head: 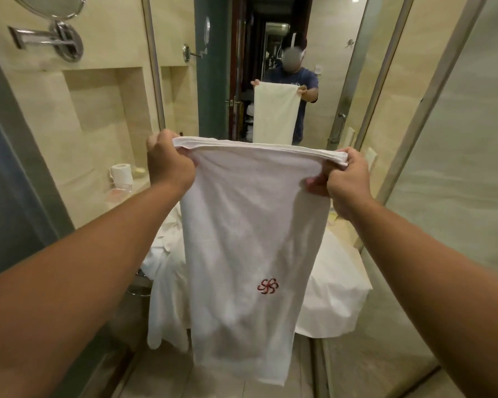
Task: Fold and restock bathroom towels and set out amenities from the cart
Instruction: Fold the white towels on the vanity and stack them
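Toilet roll point(122, 171), one, stands at far left. Left hand point(170, 165) clenches the top-left corner of one white towel point(247, 225), held up mid-air before the mirror point(322, 53); right hand point(347, 182) pinches the top-right corner. Folded double along its upper edge, the towel hangs straight, one red embroidered emblem point(268, 286) low on its face, crumpled white linen point(334, 282) behind.

Left hand point(170, 162) and right hand point(344, 179) each grip a top corner of the white towel point(247, 239), which hangs lengthwise before the far mirror point(322, 67).
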